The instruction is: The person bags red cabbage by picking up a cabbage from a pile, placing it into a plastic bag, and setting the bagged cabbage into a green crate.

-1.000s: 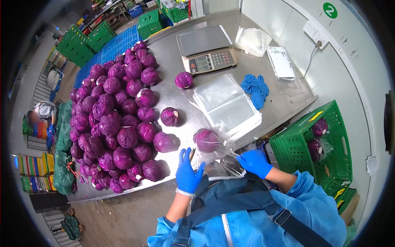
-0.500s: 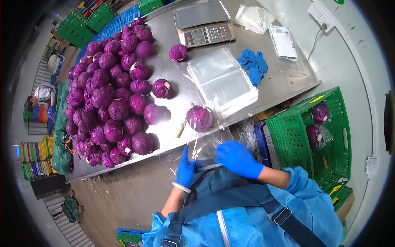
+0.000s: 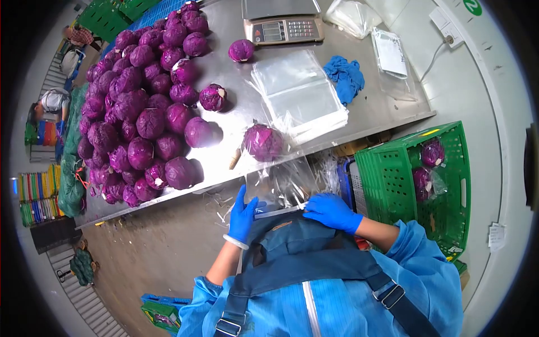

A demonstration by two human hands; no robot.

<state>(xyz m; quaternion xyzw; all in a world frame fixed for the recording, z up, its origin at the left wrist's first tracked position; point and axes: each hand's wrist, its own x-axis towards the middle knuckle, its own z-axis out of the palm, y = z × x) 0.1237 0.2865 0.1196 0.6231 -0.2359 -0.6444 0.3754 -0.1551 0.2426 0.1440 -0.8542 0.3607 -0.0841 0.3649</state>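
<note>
A red cabbage sits at the table's front edge inside a clear plastic bag, whose loose end hangs down towards my body. My right hand, in a blue glove, is closed on the whitish edge of that bag, fingers bent together. At the other end of this edge is my left hand, also gloved, with its fingers apart and one pointing up. It touches or nearly touches the plastic. A short wooden-handled tool lies left of the bagged cabbage. Behind it is a stack of flat clear bags.
A large pile of red cabbages covers the left of the steel table. A scale and a crumpled blue cloth lie farther back. At right, a green crate holds two bagged cabbages. Another person is far left.
My right hand has come down and turned flatter along the bag's edge. My left hand has shifted slightly left, its fingers spreading. The whole view has tilted a little.
</note>
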